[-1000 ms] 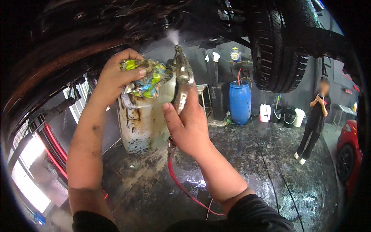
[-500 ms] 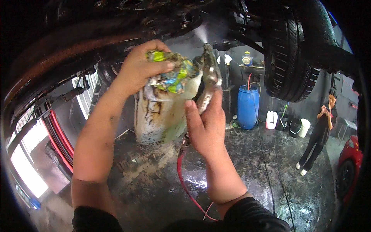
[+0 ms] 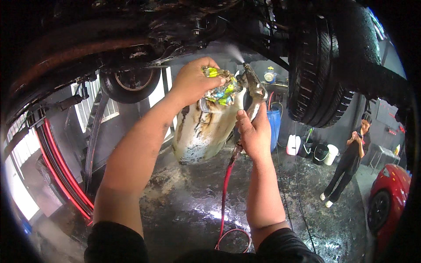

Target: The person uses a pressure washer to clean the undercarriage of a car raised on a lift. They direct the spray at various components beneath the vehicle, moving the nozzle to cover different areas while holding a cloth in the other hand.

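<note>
My left hand (image 3: pixel 195 81) is closed around a crumpled, grimy rag (image 3: pixel 220 91) patterned in yellow-green and blue. Directly below the rag hangs a stained whitish plastic jug (image 3: pixel 206 131); its top is covered, so I cannot tell whether my fingers also grip its neck. My right hand (image 3: pixel 256 133) grips a metal spray gun (image 3: pixel 255 94) beside the rag, thumb along the handle. The gun's nozzle points up and throws a pale mist toward the vehicle's underside (image 3: pixel 175 35). From below the gun, a red hose (image 3: pixel 226 188) runs down to the floor.
A tyre (image 3: pixel 313 74) hangs overhead on the right, and another wheel (image 3: pixel 131 83) at left behind a red-edged lift post (image 3: pixel 66 166). Farther back are a blue barrel (image 3: pixel 274 125), several buckets (image 3: pixel 320 153), a standing person (image 3: pixel 348 162) and a red car (image 3: pixel 388 188).
The rag, jug and spray gun have shifted right and slightly down in the picture with both hands. The view has shifted as well. Mist still leaves the nozzle.
</note>
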`<state>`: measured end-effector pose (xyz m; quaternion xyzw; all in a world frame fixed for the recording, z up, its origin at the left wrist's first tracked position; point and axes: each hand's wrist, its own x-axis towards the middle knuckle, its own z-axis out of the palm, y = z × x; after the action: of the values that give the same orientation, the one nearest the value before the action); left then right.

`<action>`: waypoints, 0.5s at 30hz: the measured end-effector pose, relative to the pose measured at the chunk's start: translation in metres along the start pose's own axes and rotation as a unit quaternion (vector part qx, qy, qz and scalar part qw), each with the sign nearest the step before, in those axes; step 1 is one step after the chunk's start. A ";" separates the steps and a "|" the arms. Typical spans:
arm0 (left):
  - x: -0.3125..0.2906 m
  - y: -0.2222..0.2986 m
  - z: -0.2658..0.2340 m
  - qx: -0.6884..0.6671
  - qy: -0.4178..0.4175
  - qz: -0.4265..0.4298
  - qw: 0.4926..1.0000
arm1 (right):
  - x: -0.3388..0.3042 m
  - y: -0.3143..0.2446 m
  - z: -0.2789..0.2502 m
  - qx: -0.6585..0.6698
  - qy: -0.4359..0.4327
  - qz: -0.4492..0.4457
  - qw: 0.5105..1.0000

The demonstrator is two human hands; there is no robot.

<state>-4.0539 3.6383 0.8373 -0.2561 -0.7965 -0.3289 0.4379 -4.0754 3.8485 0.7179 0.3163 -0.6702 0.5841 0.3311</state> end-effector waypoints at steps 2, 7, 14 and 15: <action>0.006 -0.007 0.017 -0.007 0.013 -0.020 1.000 | 0.010 0.011 -0.006 -0.018 0.006 0.000 1.000; 0.025 -0.038 0.059 -0.021 0.019 -0.045 0.999 | 0.031 0.049 -0.002 -0.054 0.048 -0.031 0.997; 0.015 -0.054 0.051 -0.008 -0.013 -0.054 0.998 | 0.021 0.038 -0.007 -0.034 -0.030 0.043 0.998; 0.015 -0.053 0.043 0.003 -0.018 -0.043 0.999 | 0.019 0.040 0.001 -0.009 -0.018 0.023 1.000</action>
<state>-4.1206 3.6377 0.8173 -0.2262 -0.8154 -0.3405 0.4099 -4.1189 3.8511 0.7109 0.3087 -0.6884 0.5794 0.3083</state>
